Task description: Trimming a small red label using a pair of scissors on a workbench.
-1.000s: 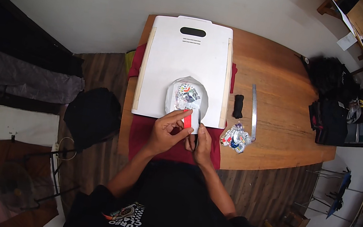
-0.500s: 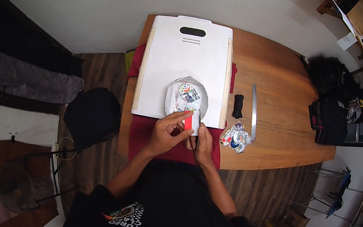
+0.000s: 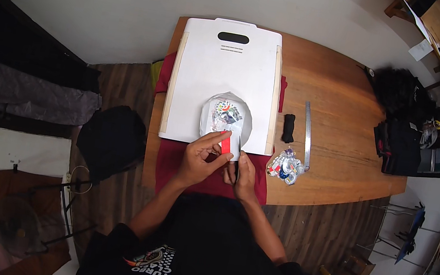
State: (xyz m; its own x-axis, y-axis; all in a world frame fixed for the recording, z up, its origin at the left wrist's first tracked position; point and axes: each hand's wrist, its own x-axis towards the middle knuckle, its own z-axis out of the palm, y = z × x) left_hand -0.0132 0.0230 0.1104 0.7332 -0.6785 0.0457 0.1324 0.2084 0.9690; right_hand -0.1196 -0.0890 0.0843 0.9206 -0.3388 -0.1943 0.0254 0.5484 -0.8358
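Between thumb and fingers, my left hand pinches a white printed sheet with colourful pictures and a red strip near its lower end. A pair of dark scissors is gripped in my right hand, its blades upright along the sheet's right edge. My fingers partly hide the scissors, so I cannot tell how far apart the blades are. Behind the sheet is a round, pale, dish-like shape at the near end of a large white panel.
The panel stands on a wooden table over a dark red cloth. To its right are a rolled black cloth, a metal ruler and a pile of cut-out stickers. Black bags sit at the far right.
The scissors have shifted slightly in my right hand and their dark blade shows more clearly beside the sheet. The sheet has tilted a little; my left hand keeps its pinch.
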